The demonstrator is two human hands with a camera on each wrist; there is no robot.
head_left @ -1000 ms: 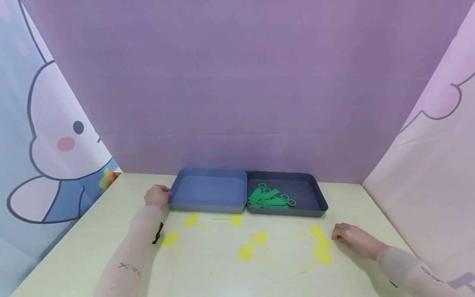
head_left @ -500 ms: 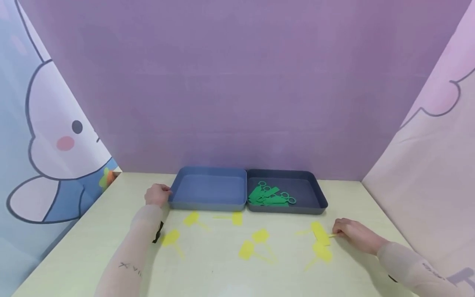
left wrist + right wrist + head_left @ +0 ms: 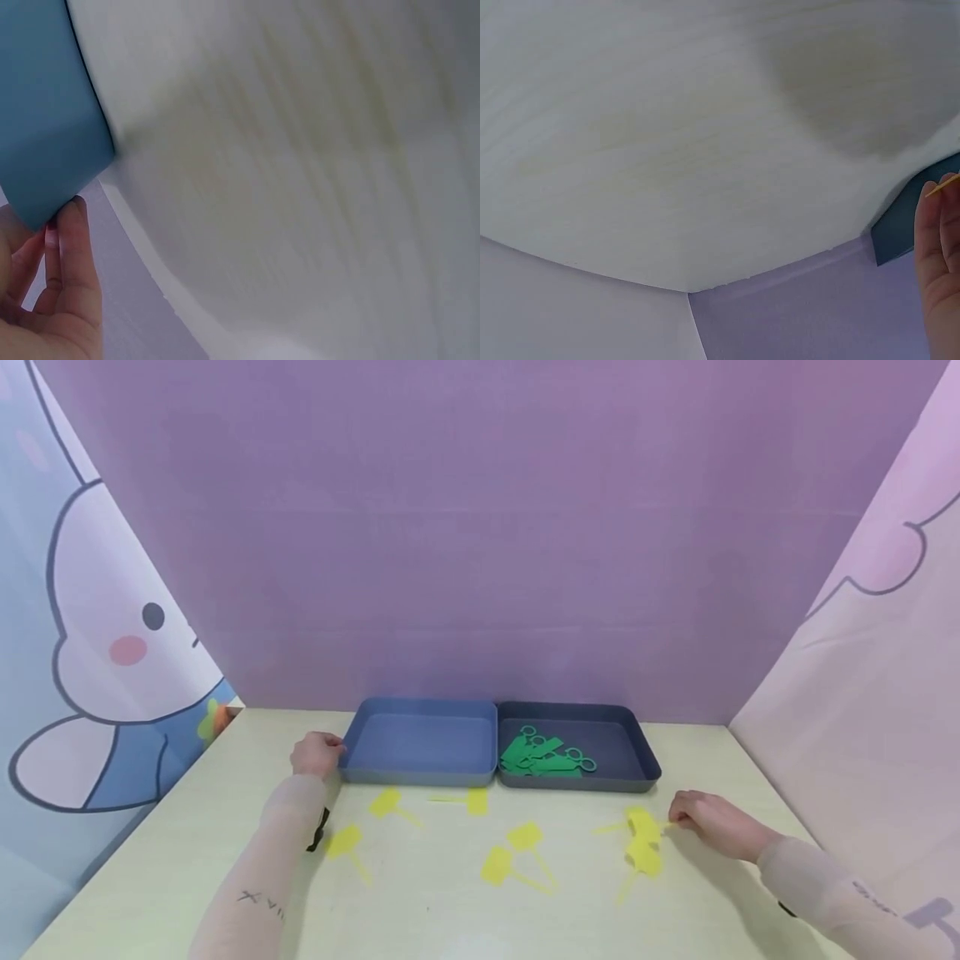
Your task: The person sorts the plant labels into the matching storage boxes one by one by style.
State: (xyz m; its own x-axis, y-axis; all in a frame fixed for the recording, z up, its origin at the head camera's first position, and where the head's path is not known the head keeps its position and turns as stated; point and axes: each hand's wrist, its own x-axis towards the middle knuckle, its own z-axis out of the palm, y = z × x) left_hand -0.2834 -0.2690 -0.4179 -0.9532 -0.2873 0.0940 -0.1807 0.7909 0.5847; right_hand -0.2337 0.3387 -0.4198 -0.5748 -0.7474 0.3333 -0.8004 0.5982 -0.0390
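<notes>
Your left hand (image 3: pixel 318 754) pinches the blue tray (image 3: pixel 420 777) at its nine o'clock. Your right hand (image 3: pixel 716 825) clamps a yellow piece (image 3: pixel 943 185) between fingers.

Your yellow mallet-shaped pieces (image 3: pixel 497 866) and green ring-ended pieces (image 3: pixel 557 765) are each one flat, bright colour.
You have a muted blue tray (image 3: pixel 423 739) and a near-black navy tray (image 3: pixel 611 752), both unpatterned, and a pale cream tabletop (image 3: pixel 420 927) with faint yellowish wood grain. Your pale sleeves (image 3: pixel 247 877) carry dark marks. Ahead of you the backdrop (image 3: pixel 480 543) is plain purple; the left curtain (image 3: pixel 112 693) is light blue with a white cartoon figure outlined in dark grey, the right curtain (image 3: pixel 877 693) off-white and pink with a dark curving outline.
</notes>
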